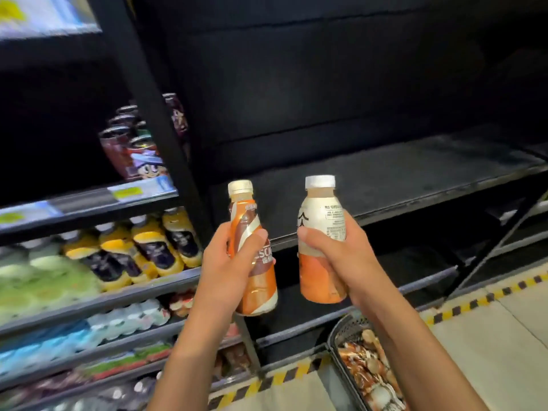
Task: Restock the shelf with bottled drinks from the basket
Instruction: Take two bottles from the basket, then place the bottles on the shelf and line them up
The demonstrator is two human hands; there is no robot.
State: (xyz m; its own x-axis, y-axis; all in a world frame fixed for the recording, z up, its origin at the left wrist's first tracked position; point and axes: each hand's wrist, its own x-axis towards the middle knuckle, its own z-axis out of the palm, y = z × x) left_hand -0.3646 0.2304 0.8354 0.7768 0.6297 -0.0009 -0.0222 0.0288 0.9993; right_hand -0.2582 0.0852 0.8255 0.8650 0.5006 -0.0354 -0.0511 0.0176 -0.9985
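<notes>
My left hand [229, 262] grips an orange and brown coffee bottle [261, 287] with a cream cap, held upright. My right hand [332, 247] grips a second bottle [321, 203] with a white cap, cream label on top and orange lower half. Both bottles are in front of a bare black shelf [400, 176] in the dark right-hand bay. A black mesh basket [341, 330] stands on the floor at lower right, holding several more orange and brown bottles.
The left bay's shelves hold dark cans [130, 143], yellow-capped bottles [142, 244], green bottles [44, 277] and blue-white packs below. A black upright post [166, 137] divides the bays. Yellow-black hazard tape [474, 301] runs along the floor at the shelf base.
</notes>
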